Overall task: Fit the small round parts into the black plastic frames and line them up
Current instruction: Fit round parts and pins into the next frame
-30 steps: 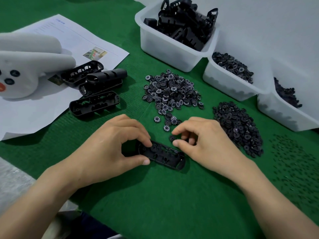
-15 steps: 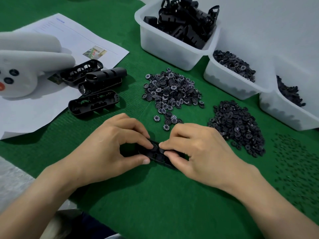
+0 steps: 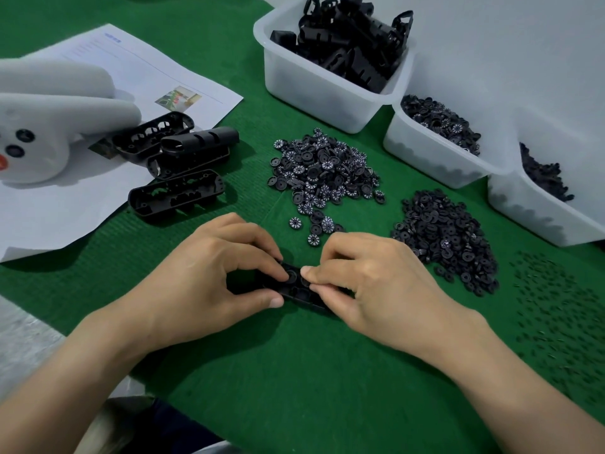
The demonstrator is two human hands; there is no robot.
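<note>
Green felt counter (image 3: 294, 371), both your hands meeting on one black oblong plastic frame (image 3: 296, 291) lying at its centre.
Your left hand (image 3: 209, 280) has a narrow grip on the frame's end. Your right hand (image 3: 376, 290) pinches the frame beside a small round black part (image 3: 291, 275) seated in it. The heap of numbered black wheels (image 3: 324, 172) lies at 12 o'clock.

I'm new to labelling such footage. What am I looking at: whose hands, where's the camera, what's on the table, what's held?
No machine here: a person works bare-handed, filmed by a camera worn on the head, looking down. The left hand and right hand both pinch one black plastic frame on the green mat. Beyond lie a heap of numbered wheels, a heap of plain discs, more frames by a paper sheet, and white bins of parts.
</note>
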